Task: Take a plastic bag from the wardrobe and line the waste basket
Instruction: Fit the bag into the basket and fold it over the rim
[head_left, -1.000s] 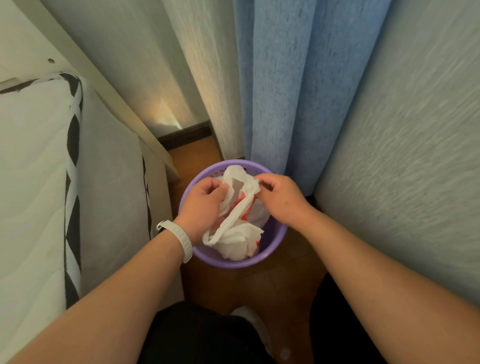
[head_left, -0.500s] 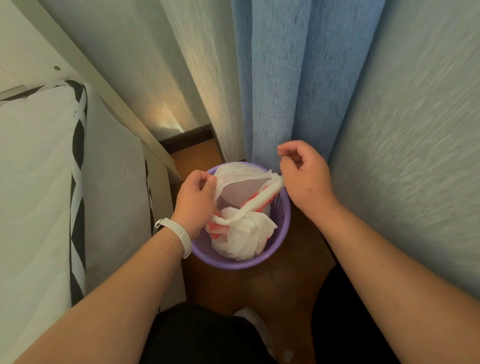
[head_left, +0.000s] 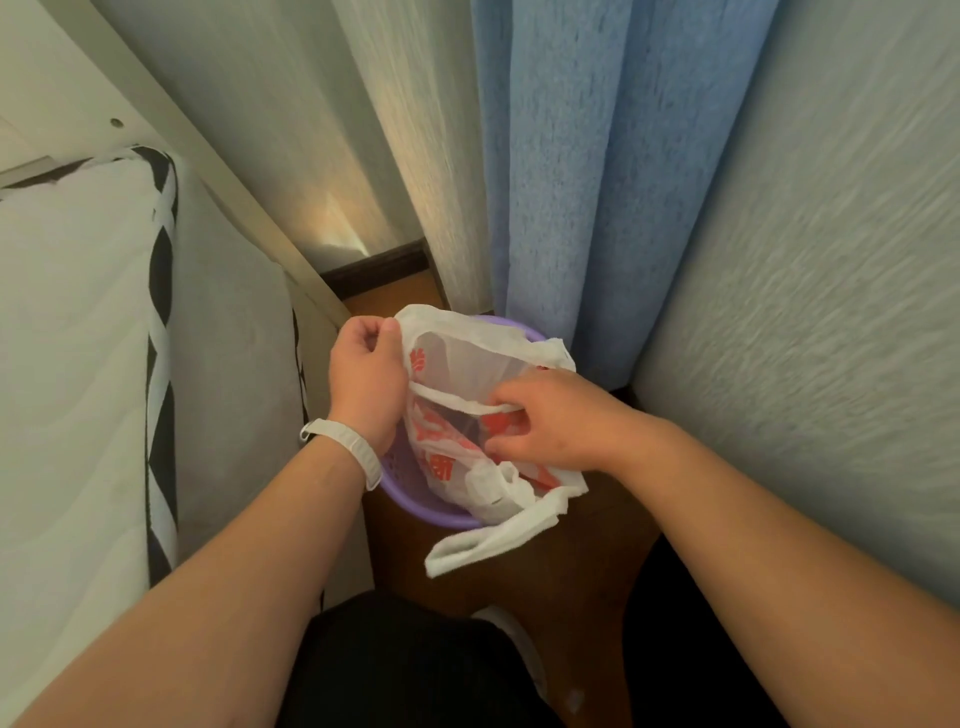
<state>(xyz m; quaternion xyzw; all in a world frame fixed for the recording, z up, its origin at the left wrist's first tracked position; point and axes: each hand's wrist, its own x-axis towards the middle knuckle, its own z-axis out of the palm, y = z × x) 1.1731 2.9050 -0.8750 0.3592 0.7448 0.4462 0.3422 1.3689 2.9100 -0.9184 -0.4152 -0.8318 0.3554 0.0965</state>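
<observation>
Both my hands grip the white plastic bag (head_left: 457, 364) with red print: my left hand (head_left: 366, 379) pinches its edge at the far left rim, my right hand (head_left: 556, 421) pinches a handle strap over the middle. It sits opened in the purple waste basket (head_left: 415, 493), one handle hanging over the near rim, beside the blue curtain (head_left: 613, 182).

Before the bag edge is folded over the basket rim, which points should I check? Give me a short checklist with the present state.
1. Left hand grips the plastic bag edge: ok.
2. Right hand fingers pinch the bag: ok.
3. Bag mouth open: ok.
4. Bag edge over the waste basket rim all round: not ok, near-left rim bare.
5. Bag handle inside basket: not ok, hangs outside.
6. Bag bottom reaches basket floor: cannot tell.
</observation>
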